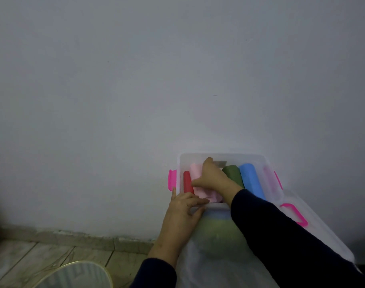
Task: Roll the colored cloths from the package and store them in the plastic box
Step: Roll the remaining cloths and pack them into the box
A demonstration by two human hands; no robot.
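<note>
A clear plastic box [250, 156] with pink latches stands against the wall. Inside lie a red roll [187, 181], a pink cloth roll [196, 170], a green roll [232, 173] and a blue roll [251, 179], side by side. My right hand [212, 177] reaches into the box and holds the pink roll between the red and green ones. My left hand [182, 208] rests at the box's near rim, fingers fairly straight and touching the pink roll's near end. Under my arms lies the clear package [216, 231], with green and blue cloth showing through it.
The box's clear lid [322, 225], with a pink handle [295, 215], lies to the right of the box. A round pale object with a gold rim [77, 275] sits on the tiled floor at bottom left. A grey wall [135, 90] rises right behind the box.
</note>
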